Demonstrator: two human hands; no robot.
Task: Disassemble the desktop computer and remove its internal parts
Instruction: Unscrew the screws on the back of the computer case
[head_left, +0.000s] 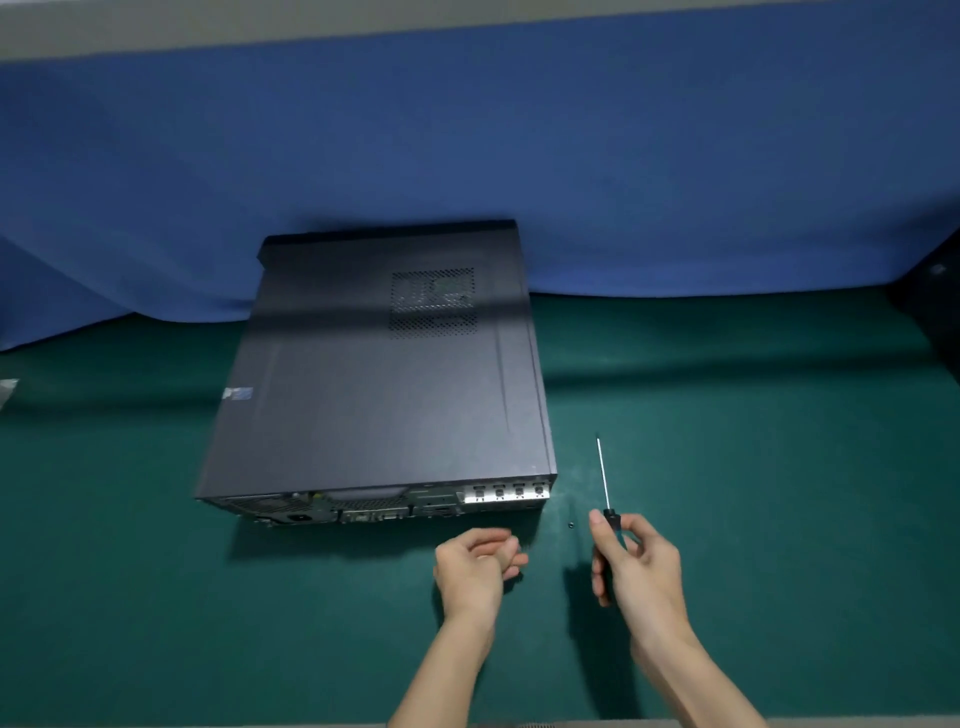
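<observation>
Computer (379, 374) sticker (238, 393) (unreadable), screwdriver (604, 478) in right hand (641, 564)

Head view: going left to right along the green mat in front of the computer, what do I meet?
left hand → small dark screw → screwdriver, its handle gripped by the right hand, shaft pointing away from the person.
</observation>
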